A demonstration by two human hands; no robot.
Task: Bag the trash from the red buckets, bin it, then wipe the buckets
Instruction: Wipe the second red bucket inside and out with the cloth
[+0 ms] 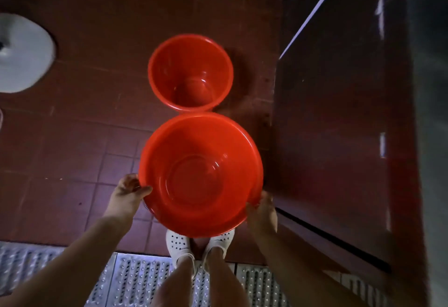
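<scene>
Head view: both hands, left hand and right hand, curl fingers round the near red bucket's rim.

Utility area (red floor tiles, drain grate)

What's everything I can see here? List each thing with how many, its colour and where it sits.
wide red plastic basin: one, red, held up above the shoes, looks empty
deep red plastic bucket: one, red, standing on the floor beyond the basin, looks empty
tiled floor: one, reddish-brown, under everything
perforated metal drain grates: a row, silver-grey, along the bottom edge
pale rounded object: one, whitish-grey, left edge, too blurred to identify
dark glossy cabinet: one, dark reddish-brown, right side
white perforated shoes: two, white, below the basin
left hand: one, gripping the basin's left rim
right hand: one, gripping the basin's right rim
</scene>
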